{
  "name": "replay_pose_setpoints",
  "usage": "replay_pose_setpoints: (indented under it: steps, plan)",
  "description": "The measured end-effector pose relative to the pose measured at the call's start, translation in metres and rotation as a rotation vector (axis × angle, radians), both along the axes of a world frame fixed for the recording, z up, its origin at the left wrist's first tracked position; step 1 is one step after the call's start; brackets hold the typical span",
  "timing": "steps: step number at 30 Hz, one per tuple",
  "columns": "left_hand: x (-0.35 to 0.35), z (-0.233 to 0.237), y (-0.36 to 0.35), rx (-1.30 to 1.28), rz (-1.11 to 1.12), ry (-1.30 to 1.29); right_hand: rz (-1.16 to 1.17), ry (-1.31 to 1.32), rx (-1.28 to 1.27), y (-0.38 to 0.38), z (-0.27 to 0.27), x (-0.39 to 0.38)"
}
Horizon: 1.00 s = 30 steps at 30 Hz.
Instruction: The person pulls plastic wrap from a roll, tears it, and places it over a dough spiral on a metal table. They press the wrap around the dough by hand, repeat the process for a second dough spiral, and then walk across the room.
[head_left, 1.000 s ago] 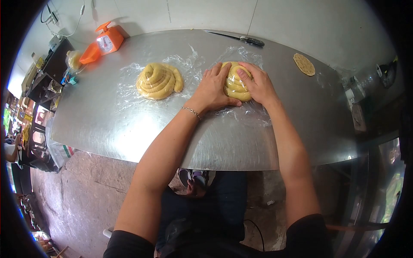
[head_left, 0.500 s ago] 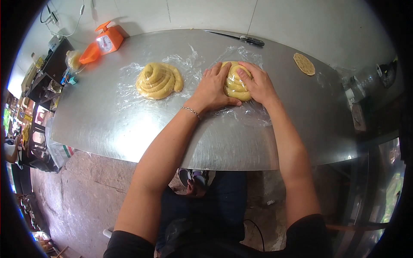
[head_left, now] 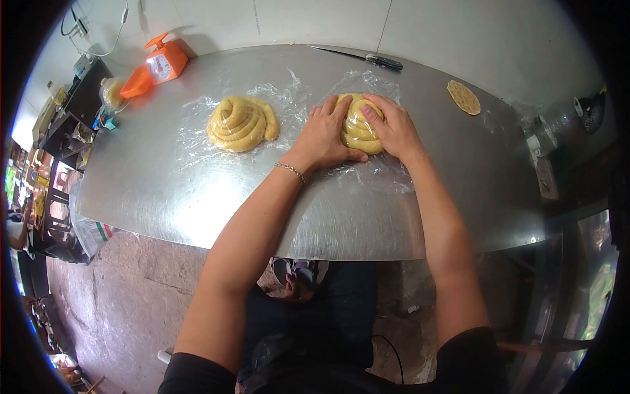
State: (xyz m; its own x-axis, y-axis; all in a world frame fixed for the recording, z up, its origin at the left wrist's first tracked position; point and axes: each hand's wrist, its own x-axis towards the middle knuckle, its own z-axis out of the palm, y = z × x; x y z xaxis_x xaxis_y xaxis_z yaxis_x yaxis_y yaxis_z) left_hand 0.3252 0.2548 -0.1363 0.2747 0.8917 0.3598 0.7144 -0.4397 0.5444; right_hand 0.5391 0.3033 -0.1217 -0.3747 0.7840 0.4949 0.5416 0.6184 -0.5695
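Yellow coiled dough (head_left: 360, 131) sits cupped between both hands (head_left: 324, 132) (head_left: 398, 133).

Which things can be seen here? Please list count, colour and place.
Table: 1, silver-grey, centre
Dough coils: 2, yellow, on table
Plastic film: count unclear, transparent, around both coils
Scale: 1, orange, table's back left
Tray: 1, orange, beside scale
Knife: 1, black-handled, table's back edge
Flat oval piece: 1, tan, table's back right
Wall: 1, whitish, behind table
Floor: 1, brownish, below table
Shelf: 1, dark, far left, clutter unclear
Bracelet: 1, silver, left wrist
Trousers: 1 pair, dark blue, bottom
Sleeves: 2, black, bottom
Left hand: 1, bare, on right coil's left side
Right hand: 1, bare, on its right side
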Motion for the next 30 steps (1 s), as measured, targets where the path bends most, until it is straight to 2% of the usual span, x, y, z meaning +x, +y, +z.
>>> replay_pose_setpoints:
  steps: [30]
  plan:
    - [0.0004,0.0038,-0.0013,-0.033,0.006,0.01,0.001,0.002,0.007,-0.0005,0.0005,-0.0003]
